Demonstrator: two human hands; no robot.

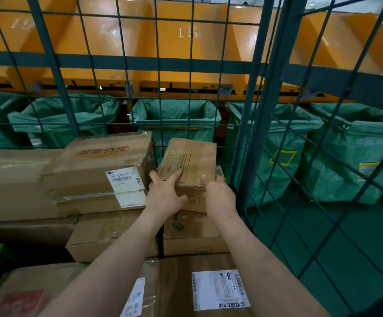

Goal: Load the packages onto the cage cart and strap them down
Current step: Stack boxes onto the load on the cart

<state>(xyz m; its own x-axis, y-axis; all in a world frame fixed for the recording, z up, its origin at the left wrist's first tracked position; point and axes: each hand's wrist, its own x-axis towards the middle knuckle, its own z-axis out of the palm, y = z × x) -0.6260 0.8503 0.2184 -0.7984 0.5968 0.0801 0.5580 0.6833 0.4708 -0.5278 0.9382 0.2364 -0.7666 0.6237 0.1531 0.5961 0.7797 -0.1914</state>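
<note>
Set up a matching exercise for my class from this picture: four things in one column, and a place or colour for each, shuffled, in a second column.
Things
1. small carton
2. carton with orange band
3. sacks
4. chutes

Descriptions
A. orange, high beyond the cage mesh
B. held between the left hand and the right hand
C. green, in a row below the chutes
D. just left of the held carton

Pairs: 1-B, 2-D, 3-C, 4-A
</note>
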